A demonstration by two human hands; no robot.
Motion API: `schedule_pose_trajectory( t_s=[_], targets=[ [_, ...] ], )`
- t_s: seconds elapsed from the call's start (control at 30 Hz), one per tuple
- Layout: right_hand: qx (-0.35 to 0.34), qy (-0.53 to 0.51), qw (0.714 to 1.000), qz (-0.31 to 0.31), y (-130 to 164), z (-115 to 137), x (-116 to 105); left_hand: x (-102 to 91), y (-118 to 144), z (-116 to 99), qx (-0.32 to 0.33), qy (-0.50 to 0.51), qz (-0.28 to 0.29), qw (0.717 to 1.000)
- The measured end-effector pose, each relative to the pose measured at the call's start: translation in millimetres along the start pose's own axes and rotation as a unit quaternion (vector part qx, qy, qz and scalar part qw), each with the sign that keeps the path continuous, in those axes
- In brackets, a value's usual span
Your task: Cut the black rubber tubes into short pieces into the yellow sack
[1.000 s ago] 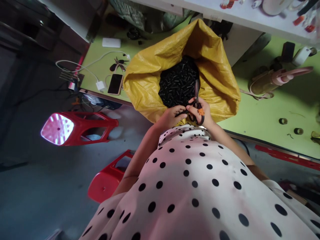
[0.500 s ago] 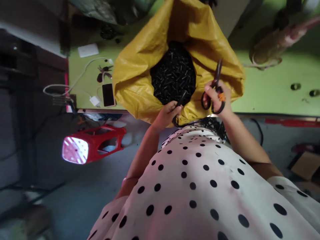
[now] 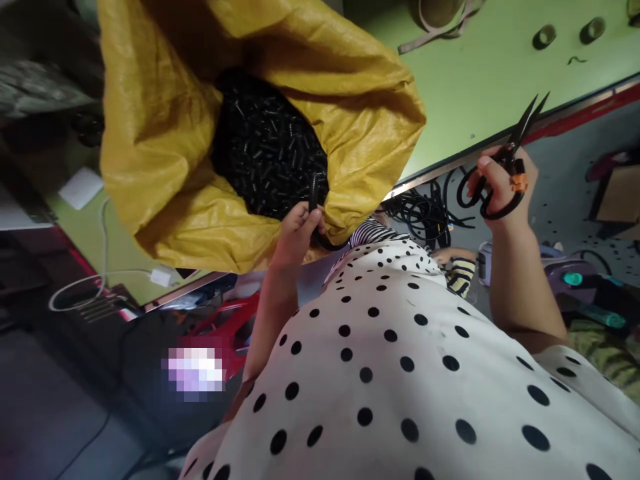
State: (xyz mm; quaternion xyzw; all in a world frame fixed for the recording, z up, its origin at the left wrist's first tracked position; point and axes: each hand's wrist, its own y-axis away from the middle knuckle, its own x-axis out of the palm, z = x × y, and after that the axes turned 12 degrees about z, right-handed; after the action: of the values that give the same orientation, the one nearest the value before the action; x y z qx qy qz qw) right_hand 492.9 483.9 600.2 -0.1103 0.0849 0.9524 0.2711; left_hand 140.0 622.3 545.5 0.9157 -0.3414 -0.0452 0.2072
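A yellow sack (image 3: 373, 143) stands with its mouth spread wide on the green table. Many short black tube pieces (image 3: 267, 143) fill its inside. At the near rim, my left hand (image 3: 295, 230) pinches a black ribbed tube (image 3: 314, 190), whose end points up over the pieces; the rest curves down past the sack's edge. My right hand (image 3: 515, 180), off to the right beyond the table edge, is closed on black-handled scissors (image 3: 524, 130) with an orange band. Their blades point up, slightly parted, with nothing between them.
Tangled black tubing (image 3: 423, 213) lies below the table edge. Two tape rolls and a strap are on the green table (image 3: 480, 87). A white charger (image 3: 163, 277) with its cable lies left, above a red stool (image 3: 227, 327). Beside my lap is another person's hand (image 3: 453, 255).
My right hand has swung the scissors away from the sack, out to the right. My left hand keeps its hold on the tube. The view has turned and shifted right.
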Motion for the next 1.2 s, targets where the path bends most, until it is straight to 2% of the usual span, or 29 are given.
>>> schedule_pose_trajectory(
  t_s=[0.13, 0.23, 0.33, 0.4, 0.5, 0.6, 0.73, 0.83, 1.0, 1.2],
  targets=[
    [0.014, -0.038, 0.999, 0.006, -6.1, -13.0, 1.4, -0.3, -0.7, -0.4, -0.003, -0.004, -0.007, 1.0],
    [0.015, -0.059, 0.998, 0.031, -23.9, -17.6, 14.7, 0.7, -0.5, -1.1, 0.003, -0.011, -0.012, 1.0],
    [0.026, -0.068, 0.992, 0.099, -40.7, -16.0, 39.6, 3.1, 0.0, -2.4, 0.003, -0.015, -0.017, 1.0],
    [0.042, -0.07, 0.982, 0.171, -45.6, -11.4, 60.4, 6.6, 0.4, -3.4, 0.007, -0.019, -0.032, 0.999],
    [0.069, -0.05, 0.948, 0.305, -41.3, -2.5, 91.2, 15.5, 1.7, -5.6, 0.026, -0.027, -0.102, 0.994],
    [0.071, 0.016, 0.899, 0.433, -30.3, 5.6, 114.3, 25.3, 5.1, -10.8, 0.057, -0.009, -0.187, 0.981],
    [0.059, 0.105, 0.838, 0.532, -21.7, 16.0, 130.8, 31.0, 14.0, -23.3, 0.087, -0.007, -0.207, 0.974],
    [0.054, 0.13, 0.813, 0.565, -21.8, 22.5, 136.0, 29.0, 21.3, -31.7, 0.092, -0.064, -0.217, 0.97],
    [0.041, 0.126, 0.81, 0.571, -28.2, 24.5, 143.9, 24.2, 25.7, -30.9, 0.084, -0.102, -0.233, 0.963],
    [0.026, 0.173, 0.804, 0.568, -33.9, 24.2, 156.6, 25.5, 24.9, -23.1, 0.083, -0.118, -0.242, 0.96]
  ],
)
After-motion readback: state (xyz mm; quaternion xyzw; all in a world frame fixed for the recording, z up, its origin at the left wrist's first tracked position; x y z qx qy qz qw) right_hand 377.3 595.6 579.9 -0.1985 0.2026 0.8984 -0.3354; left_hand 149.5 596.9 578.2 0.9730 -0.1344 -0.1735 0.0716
